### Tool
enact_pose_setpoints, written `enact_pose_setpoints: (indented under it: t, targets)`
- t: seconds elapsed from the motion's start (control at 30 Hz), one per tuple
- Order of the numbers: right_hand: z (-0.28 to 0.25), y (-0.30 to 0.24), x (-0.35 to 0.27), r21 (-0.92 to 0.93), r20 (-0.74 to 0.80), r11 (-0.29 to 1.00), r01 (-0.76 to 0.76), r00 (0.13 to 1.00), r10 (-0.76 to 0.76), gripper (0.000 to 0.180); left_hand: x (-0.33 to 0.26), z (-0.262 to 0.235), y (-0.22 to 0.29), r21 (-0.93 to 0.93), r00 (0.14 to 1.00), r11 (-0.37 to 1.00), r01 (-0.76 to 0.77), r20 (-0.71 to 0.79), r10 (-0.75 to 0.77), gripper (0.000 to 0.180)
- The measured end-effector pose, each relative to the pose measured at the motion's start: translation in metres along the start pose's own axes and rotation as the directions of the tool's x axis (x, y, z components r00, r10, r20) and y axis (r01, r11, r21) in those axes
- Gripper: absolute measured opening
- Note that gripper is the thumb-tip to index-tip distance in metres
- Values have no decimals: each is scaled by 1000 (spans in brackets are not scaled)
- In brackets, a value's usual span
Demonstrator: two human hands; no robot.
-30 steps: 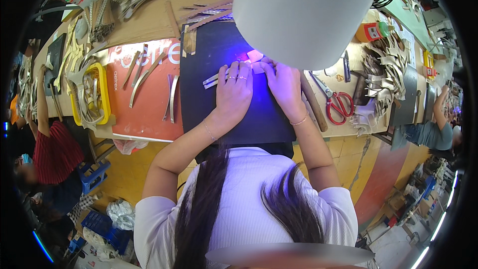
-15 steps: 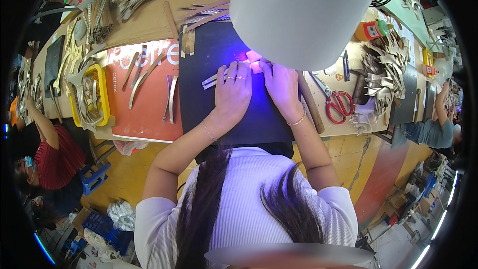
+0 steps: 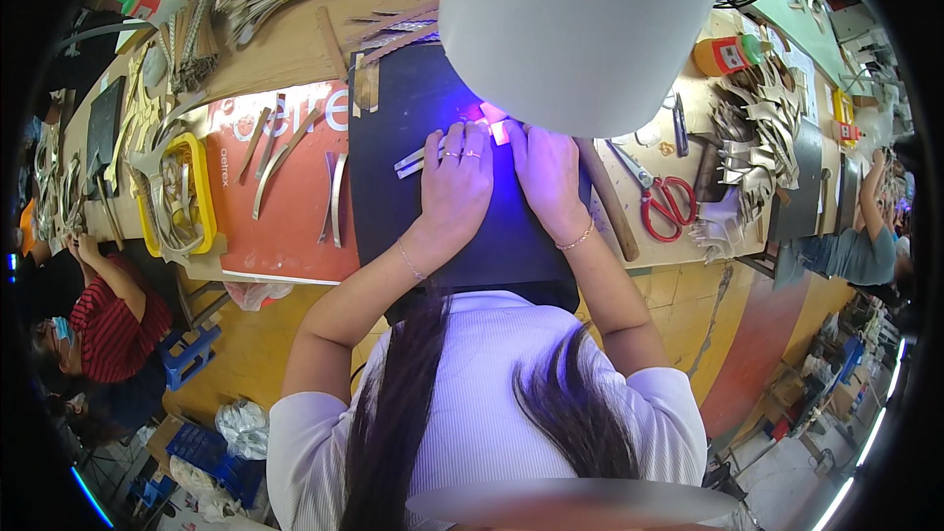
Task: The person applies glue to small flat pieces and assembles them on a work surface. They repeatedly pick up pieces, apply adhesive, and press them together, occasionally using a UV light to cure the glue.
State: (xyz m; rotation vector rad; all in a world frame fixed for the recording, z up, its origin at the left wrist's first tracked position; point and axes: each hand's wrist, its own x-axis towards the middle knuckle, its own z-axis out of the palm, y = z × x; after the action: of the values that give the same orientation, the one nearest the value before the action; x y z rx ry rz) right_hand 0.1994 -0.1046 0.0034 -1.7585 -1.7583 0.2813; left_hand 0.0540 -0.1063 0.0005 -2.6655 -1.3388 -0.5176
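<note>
My left hand [image 3: 456,182] is closed over pale narrow strips [image 3: 409,165], whose ends stick out on its left side. Opposite it, my right hand [image 3: 547,175] has its fingers curled, with thumb and forefinger at the brightly lit spot. What those fingertips hold is hidden by glare. Both hands rest on a black mat [image 3: 385,226], under violet-blue light. Over the far part of the mat hangs a large pale cylindrical housing [image 3: 580,29], which covers part of the work.
Left of the mat, loose strips [image 3: 338,202] lie on a red board [image 3: 280,241], beside a yellow tray [image 3: 209,216]. Rightward are a wooden stick [image 3: 611,202], red-handled scissors [image 3: 670,208], piled metallic pieces [image 3: 752,152] and a glue bottle [image 3: 726,56]. Co-workers sit at both sides.
My hands keep nearly the same place and grip, with only slight finger shifts. The view has moved a little. At the left, a co-worker's arms have changed position.
</note>
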Motion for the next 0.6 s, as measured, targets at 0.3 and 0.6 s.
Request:
enact_pose_setpoints:
  t: [0.3, 0.6]
  targets:
    - [-23, 11, -18, -141, -4, 965, 221, 975, -224, 27, 1, 3, -3, -15, 999, 999, -32, -6, 32, 33]
    - [-17, 16, -17, -224, 161, 911, 347, 935, -317, 32, -1, 4, -4, -32, 999, 999, -37, -17, 37, 27]
